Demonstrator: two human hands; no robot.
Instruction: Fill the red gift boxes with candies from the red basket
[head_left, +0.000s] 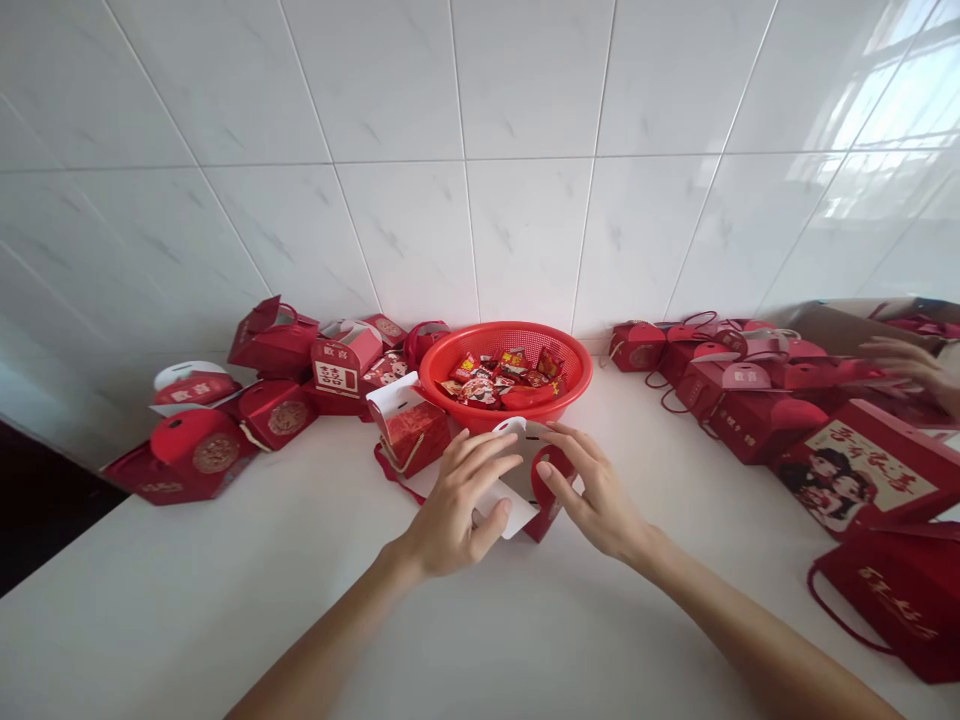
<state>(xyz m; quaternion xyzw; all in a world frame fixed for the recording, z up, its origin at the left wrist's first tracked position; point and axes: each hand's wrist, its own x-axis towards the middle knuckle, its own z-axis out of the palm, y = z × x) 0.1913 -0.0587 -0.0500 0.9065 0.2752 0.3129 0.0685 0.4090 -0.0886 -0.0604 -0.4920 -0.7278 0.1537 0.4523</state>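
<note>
An opened red gift box (551, 508) with white inner flaps stands in front of me, its inside partly hidden by my hands. My left hand (459, 505) is at its left side, fingers spread over the white flap and thumb stretched out. On the other side, my right hand (600, 492) has its thumb against the rounded red flap and its fingers extended along the back flap. Just behind sits a red plastic basket (433, 385) holding wrapped candies (499, 380). A second red box (411, 432) with its white lid flap raised is left of my hands.
Several closed red gift boxes (274, 412) cluster at the left. More boxes (757, 415) fill the right side of the white table (315, 560), beside a cardboard carton (832, 325). Another person's blurred hand (911, 365) reaches in there. A tiled wall (525, 230) rises behind.
</note>
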